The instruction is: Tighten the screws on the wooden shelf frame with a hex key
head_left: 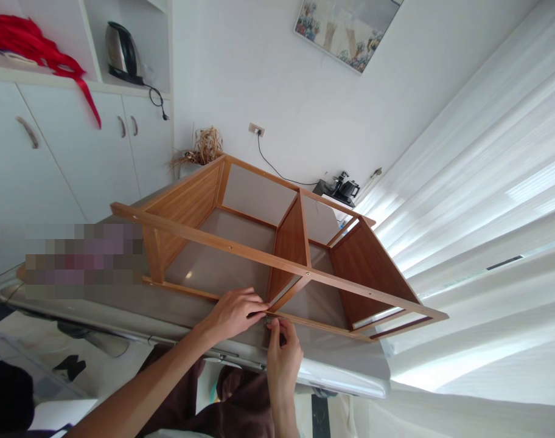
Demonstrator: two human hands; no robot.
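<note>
A brown wooden shelf frame point(223, 246) with panels and long rails lies on its side across the grey table point(186, 313). My left hand point(238, 311) reaches in from the left, its fingers closed on the near lower rail where the middle shelf's crosspiece meets it. Just right of it, my right hand point(284, 350) is closed in a pinch against that same joint. Whatever sits between its thumb and finger is too small to make out.
A blurred-out patch point(86, 255) covers the table's left end. Dried plants point(207, 146) stand behind the frame. Against the wall is a black kettle set point(348, 188) with its cord plugged in. White curtains point(478, 243) hang close on the right; white cabinets point(76, 146) line the left.
</note>
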